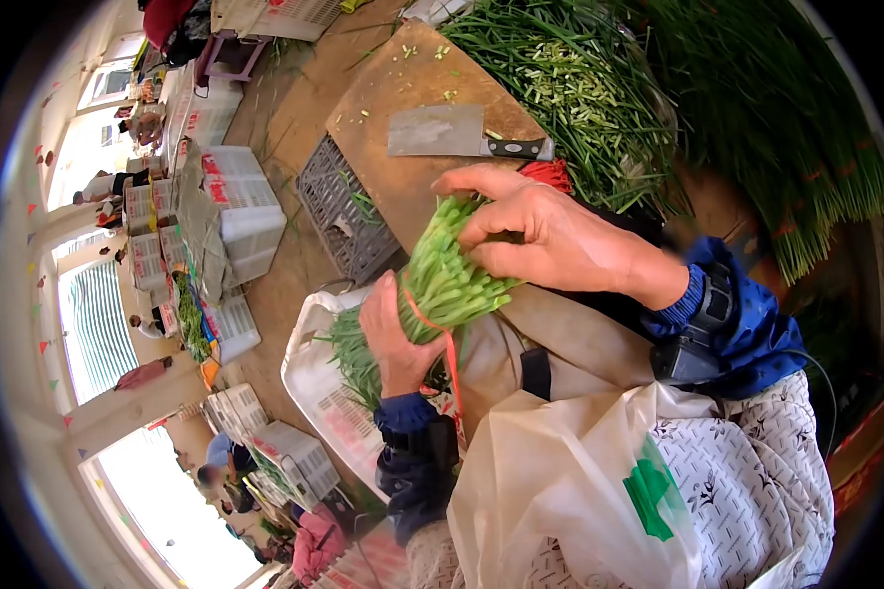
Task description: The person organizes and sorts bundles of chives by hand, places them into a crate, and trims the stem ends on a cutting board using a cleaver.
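Note:
A bundle of green stalks (452, 270) has a red band (420, 312) around it, with a loose end hanging down. My left hand (395, 334) is wrapped round the bundle beside the band. The fingers of my right hand (550, 231) are curled at the cut ends of the stalks, touching them; whether they pinch one stalk is hidden. Behind the bundle, a cleaver (437, 131) with a black handle lies on a wooden board (373, 98) among small cut bits. Red ties (548, 175) lie by the cleaver's handle.
A large heap of loose greens (589, 88) lies beyond the board, with tied bundles (805, 157) at the right. A grey crate (344, 211) and a white basket (304, 344) stand left of my hands. Other people and stacked white crates are farther left.

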The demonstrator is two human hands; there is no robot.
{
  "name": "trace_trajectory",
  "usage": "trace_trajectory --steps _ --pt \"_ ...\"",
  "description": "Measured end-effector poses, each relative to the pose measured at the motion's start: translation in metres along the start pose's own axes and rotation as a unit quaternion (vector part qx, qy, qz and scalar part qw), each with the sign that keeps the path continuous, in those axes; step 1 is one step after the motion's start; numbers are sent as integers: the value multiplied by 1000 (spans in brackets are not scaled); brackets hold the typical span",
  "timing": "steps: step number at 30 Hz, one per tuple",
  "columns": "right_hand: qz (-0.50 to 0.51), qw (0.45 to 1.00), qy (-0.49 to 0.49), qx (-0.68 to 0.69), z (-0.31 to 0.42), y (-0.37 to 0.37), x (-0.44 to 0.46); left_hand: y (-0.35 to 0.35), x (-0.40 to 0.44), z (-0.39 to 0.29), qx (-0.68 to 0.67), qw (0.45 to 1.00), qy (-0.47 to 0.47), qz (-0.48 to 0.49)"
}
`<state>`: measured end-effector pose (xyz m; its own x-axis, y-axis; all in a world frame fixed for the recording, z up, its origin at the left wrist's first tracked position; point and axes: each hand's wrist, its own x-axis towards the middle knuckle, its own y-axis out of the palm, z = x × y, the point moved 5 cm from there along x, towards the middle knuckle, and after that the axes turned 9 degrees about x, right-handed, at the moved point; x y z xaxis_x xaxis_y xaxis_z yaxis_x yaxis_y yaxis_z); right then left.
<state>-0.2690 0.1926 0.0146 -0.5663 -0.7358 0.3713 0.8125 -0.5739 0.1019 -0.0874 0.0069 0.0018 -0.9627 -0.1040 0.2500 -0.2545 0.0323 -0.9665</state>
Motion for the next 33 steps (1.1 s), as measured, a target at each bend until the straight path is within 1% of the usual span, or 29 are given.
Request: trace_trajectory --steps 3,6,9,12,15,16,19,20,23,26,29,32,33 --pt "11 989 -42 -142 21 2 2 1 0 0 -1 1000 3 -3" --pt "42 989 -35 -138 26 3 3 1 -1 2 -3 1000 5 -3" --pt "41 995 8 -86 21 3 2 0 -1 0 -5 1000 8 -12" --pt "58 997 50 30 16 2 2 1 -2 0 -1 1000 3 -14" --pt "82 992 67 72 9 -2 4 0 -1 -1 -1 1000 3 -17" --pt "76 988 95 89 10 -2 6 -1 -1 -1 -4 1000 -1 -17" --pt "77 996 39 -26 17 1 9 -2 -1 -2 -9 1000 -2 -24" --pt "60 996 17 -56 20 3 9 -3 0 -3 -11 1000 -6 -24" --pt "89 989 21 -119 30 5 12 -4 -1 -5 -6 1000 -4 -28" --pt "114 986 29 -115 30 5 13 -5 -2 -5 -8 1000 -8 -24" --pt "91 974 -50 -201 34 9 10 -6 0 -5 -13 999 -11 -33" --pt "72 956 -94 -269 38 15 16 -8 2 -5 -10 999 -5 -32" --pt "74 957 -93 -263 38 17 19 -10 2 -5 -4 1000 -8 -26"
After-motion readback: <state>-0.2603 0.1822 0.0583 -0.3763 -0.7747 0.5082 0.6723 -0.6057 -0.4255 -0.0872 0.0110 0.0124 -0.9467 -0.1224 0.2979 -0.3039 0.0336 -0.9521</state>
